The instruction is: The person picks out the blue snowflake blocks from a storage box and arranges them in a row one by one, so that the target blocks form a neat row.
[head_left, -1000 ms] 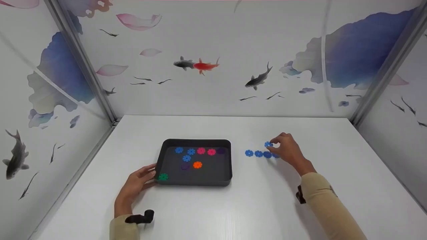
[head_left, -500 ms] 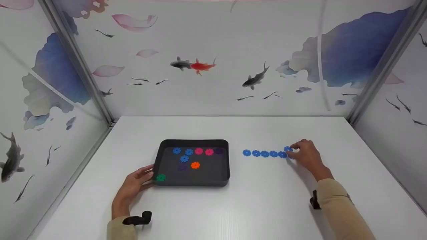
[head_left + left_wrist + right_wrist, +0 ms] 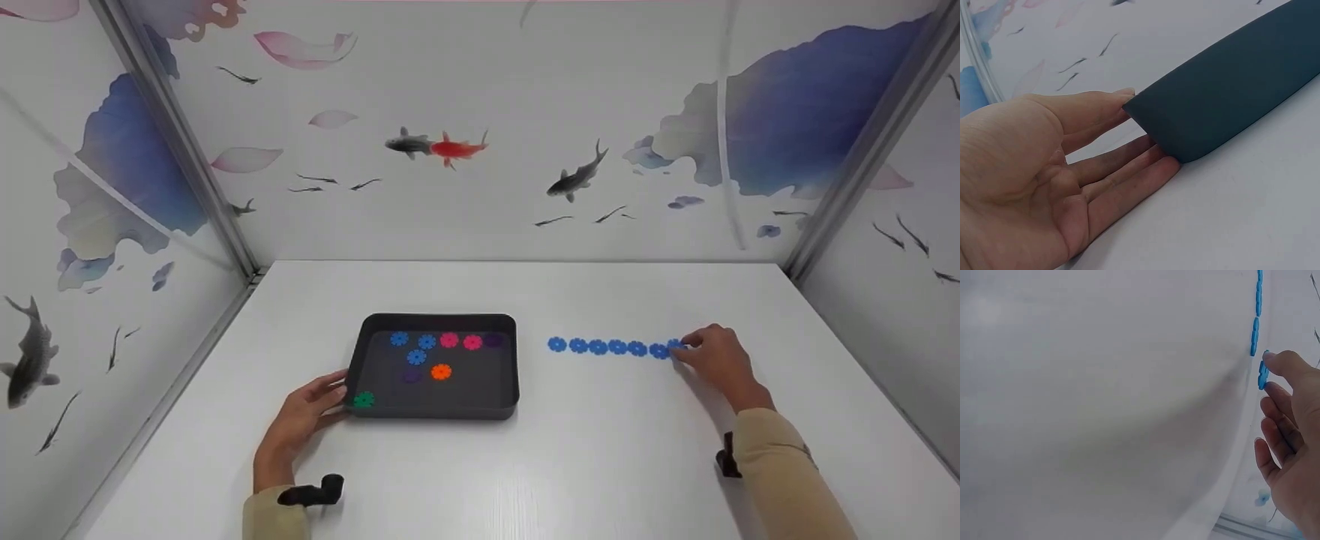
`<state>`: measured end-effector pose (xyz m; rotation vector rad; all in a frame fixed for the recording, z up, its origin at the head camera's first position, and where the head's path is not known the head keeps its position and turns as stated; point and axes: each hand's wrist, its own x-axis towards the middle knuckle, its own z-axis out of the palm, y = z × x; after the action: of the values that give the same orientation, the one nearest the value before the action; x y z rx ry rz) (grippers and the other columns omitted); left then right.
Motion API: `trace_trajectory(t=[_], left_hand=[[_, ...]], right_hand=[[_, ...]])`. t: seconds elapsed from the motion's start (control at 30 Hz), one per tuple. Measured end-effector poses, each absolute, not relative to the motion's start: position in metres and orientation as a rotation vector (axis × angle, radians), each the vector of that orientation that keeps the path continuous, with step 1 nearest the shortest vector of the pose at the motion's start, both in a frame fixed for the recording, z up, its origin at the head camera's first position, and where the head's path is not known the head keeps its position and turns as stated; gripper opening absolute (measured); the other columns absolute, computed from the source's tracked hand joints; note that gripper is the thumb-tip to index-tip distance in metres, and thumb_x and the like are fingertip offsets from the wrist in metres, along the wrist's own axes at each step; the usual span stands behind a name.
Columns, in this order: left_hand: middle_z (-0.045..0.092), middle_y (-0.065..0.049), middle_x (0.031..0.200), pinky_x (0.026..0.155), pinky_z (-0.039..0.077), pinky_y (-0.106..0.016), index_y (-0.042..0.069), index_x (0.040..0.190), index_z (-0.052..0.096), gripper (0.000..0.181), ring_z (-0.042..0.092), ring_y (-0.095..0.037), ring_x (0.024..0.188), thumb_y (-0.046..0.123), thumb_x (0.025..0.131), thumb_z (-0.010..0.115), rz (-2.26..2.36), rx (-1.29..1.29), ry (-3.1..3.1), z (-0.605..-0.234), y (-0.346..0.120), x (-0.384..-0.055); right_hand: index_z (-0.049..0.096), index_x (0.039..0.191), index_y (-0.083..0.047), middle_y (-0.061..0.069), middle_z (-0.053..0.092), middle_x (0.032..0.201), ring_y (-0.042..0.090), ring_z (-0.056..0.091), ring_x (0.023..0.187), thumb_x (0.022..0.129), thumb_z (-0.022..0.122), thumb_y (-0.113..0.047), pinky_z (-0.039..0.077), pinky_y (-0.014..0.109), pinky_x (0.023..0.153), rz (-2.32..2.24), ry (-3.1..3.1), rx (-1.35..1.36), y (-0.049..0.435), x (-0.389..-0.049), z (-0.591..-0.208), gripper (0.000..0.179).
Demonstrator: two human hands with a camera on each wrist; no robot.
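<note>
The item under examination is a small blue notched flower-shaped disc point(image 3: 676, 346), apparently plastic, located between the thumb and index finger of my right hand point(image 3: 722, 364). Those two digits are closed to the disc's breadth and pinch it at opposite edges; the other three curve loosely below, holding nothing. I judge it very light, stiff and not readily broken, though its thin edge could slip or pivot under uneven pressure. The notched rim is the sound place to hold, leaving the flat faces free. Immediately left of these fingertips lies a row of six matching blue discs point(image 3: 617, 347); the right wrist view suggests a slight gap between held piece and row. My right forearm slants forward and inward, palm turned leftward. Well to the left, my left hand point(image 3: 298, 414) rests with fingers nearly straight against the side of a dark grey rectangular tray point(image 3: 442, 412); whether the thumb hooks its rim I cannot tell.
</note>
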<state>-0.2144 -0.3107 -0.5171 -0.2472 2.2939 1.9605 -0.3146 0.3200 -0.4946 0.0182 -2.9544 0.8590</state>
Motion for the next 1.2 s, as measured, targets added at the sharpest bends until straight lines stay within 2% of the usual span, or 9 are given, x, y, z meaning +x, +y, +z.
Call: trace_trajectory(t=[0.27, 0.47, 0.7, 0.77, 0.93, 1.2], left_hand=[[0.042, -0.023, 0.155, 0.111, 0.05, -0.042, 0.006, 0.15, 0.045, 0.054, 0.047, -0.036, 0.14, 0.021, 0.101, 0.061, 1.973, -0.247, 2.282, -0.519, -0.31, -0.215], [0.043, -0.023, 0.155, 0.11, 0.051, -0.041, 0.006, 0.15, 0.045, 0.054, 0.049, -0.035, 0.138, 0.022, 0.101, 0.061, 1.967, -0.245, 2.291, -0.52, -0.31, -0.215], [0.043, -0.025, 0.154, 0.108, 0.053, -0.04, 0.002, 0.15, 0.044, 0.054, 0.053, -0.029, 0.132, 0.019, 0.101, 0.06, 1.994, -0.212, 2.282, -0.52, -0.313, -0.213], [0.043, -0.025, 0.153, 0.107, 0.053, -0.04, 0.002, 0.149, 0.044, 0.054, 0.054, -0.029, 0.131, 0.02, 0.101, 0.061, 1.998, -0.217, 2.282, -0.52, -0.313, -0.213], [0.045, -0.024, 0.153, 0.108, 0.053, -0.041, 0.003, 0.149, 0.045, 0.054, 0.054, -0.03, 0.132, 0.021, 0.101, 0.062, 2.003, -0.226, 2.281, -0.519, -0.312, -0.212], [0.045, -0.023, 0.153, 0.109, 0.052, -0.042, 0.005, 0.149, 0.045, 0.053, 0.051, -0.034, 0.136, 0.021, 0.101, 0.061, 1.988, -0.233, 2.298, -0.518, -0.31, -0.214]], right_hand=[[0.06, 0.122, 0.012, 0.031, 0.059, 0.119, 0.042, 0.057, 0.107, 0.096, 0.064, -0.029, 0.051, 0.059, 0.099, 0.936, -3.021, -0.087, 0.325, -0.309, -0.495, 0.049], [0.056, 0.127, 0.011, 0.032, 0.057, 0.124, 0.044, 0.056, 0.112, 0.098, 0.062, -0.031, 0.048, 0.061, 0.103, 1.006, -3.03, -0.094, 0.326, -0.308, -0.497, 0.052], [0.061, 0.121, 0.009, 0.03, 0.06, 0.119, 0.041, 0.059, 0.107, 0.097, 0.063, -0.031, 0.052, 0.057, 0.096, 0.952, -2.989, -0.009, 0.325, -0.311, -0.498, 0.047], [0.06, 0.123, 0.009, 0.031, 0.058, 0.121, 0.042, 0.057, 0.109, 0.097, 0.062, -0.032, 0.051, 0.058, 0.097, 0.974, -2.978, -0.008, 0.323, -0.313, -0.495, 0.049], [0.059, 0.126, 0.009, 0.032, 0.056, 0.124, 0.044, 0.053, 0.114, 0.099, 0.061, -0.032, 0.051, 0.058, 0.099, 0.997, -2.911, 0.051, 0.306, -0.32, -0.482, 0.049], [0.062, 0.127, 0.004, 0.024, 0.063, 0.117, 0.038, 0.057, 0.112, 0.099, 0.064, -0.025, 0.055, 0.049, 0.093, 1.033, -2.774, 0.231, 0.251, -0.33, -0.453, 0.041]])
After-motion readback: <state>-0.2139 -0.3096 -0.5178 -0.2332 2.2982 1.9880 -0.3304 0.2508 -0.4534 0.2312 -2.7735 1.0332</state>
